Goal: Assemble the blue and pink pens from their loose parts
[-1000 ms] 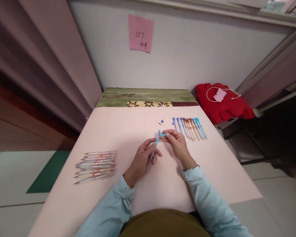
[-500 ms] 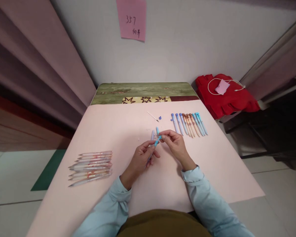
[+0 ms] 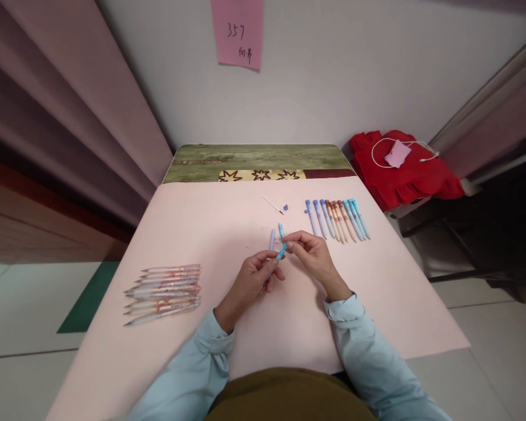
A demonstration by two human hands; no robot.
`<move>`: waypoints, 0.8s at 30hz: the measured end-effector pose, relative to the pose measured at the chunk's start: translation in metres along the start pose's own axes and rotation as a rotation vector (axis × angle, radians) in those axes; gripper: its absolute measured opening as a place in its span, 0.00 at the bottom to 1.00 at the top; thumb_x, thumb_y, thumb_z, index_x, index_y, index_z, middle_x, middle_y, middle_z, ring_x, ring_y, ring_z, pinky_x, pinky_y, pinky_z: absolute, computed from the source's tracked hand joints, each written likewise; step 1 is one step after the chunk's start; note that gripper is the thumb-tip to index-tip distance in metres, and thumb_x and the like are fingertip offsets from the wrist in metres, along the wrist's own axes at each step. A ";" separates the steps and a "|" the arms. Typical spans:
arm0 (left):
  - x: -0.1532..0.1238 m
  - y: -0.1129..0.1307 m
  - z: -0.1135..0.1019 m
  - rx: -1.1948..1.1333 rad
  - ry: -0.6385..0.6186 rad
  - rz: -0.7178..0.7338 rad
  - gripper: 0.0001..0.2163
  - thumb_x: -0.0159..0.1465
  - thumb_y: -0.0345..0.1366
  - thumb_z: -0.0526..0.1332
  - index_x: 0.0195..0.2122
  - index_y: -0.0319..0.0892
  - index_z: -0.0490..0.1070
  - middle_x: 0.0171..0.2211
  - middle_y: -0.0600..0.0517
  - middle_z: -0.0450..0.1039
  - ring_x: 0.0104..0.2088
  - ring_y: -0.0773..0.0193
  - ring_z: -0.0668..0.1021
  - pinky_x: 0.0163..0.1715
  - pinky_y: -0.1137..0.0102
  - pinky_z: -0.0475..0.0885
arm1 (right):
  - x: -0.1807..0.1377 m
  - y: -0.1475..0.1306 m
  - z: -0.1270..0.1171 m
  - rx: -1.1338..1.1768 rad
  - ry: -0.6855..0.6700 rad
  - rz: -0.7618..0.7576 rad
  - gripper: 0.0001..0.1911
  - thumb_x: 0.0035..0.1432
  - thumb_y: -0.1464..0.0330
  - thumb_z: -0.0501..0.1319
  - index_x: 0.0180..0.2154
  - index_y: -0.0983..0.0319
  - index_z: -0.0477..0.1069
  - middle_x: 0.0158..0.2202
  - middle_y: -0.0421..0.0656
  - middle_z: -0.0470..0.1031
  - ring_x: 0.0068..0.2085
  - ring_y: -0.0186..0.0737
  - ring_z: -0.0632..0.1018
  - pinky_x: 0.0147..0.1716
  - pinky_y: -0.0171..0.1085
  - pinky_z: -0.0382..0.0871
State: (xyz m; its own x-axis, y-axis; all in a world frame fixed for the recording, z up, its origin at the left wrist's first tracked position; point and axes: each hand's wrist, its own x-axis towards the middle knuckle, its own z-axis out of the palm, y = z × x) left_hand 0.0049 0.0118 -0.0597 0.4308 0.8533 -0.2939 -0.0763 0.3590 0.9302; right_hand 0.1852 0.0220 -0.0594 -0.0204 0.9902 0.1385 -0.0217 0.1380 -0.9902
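Note:
My left hand (image 3: 253, 276) is closed around a pen with a turquoise end (image 3: 281, 253), which points up and to the right. The thumb and fingers of my right hand (image 3: 312, 256) pinch at the top of that same end; the fingertips hide just what part they grip. Right behind my fingers lie a loose turquoise pen piece (image 3: 281, 229) and a pale purple barrel (image 3: 272, 239). Farther back are a thin white refill with a dark tip (image 3: 272, 204) and a small dark blue cap (image 3: 286, 207).
Blue, brown and turquoise pens (image 3: 339, 221) lie in a row at the right. Several pale pens (image 3: 164, 292) are lined up at the left. A pink cloth (image 3: 193, 216) covers the table. Beyond the right edge sits a red cushion (image 3: 407, 181) with a white cable.
Both hands stay on the turquoise-ended pen; my right fingertips sit slightly closer over its top. The whole view has shifted a little. The other pens and parts lie as before.

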 end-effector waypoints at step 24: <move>-0.002 -0.001 0.000 -0.109 -0.034 -0.002 0.13 0.63 0.46 0.62 0.35 0.39 0.72 0.24 0.51 0.74 0.14 0.75 0.64 0.12 0.77 0.48 | -0.007 0.002 0.017 -0.013 0.036 -0.053 0.12 0.61 0.60 0.63 0.42 0.59 0.76 0.37 0.44 0.78 0.38 0.40 0.78 0.41 0.39 0.73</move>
State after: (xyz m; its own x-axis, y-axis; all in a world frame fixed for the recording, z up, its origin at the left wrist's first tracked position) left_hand 0.0041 0.0093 -0.0603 0.4608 0.8400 -0.2863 -0.1721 0.4010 0.8998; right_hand 0.1679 0.0146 -0.0621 0.0160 0.9815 0.1906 -0.0088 0.1908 -0.9816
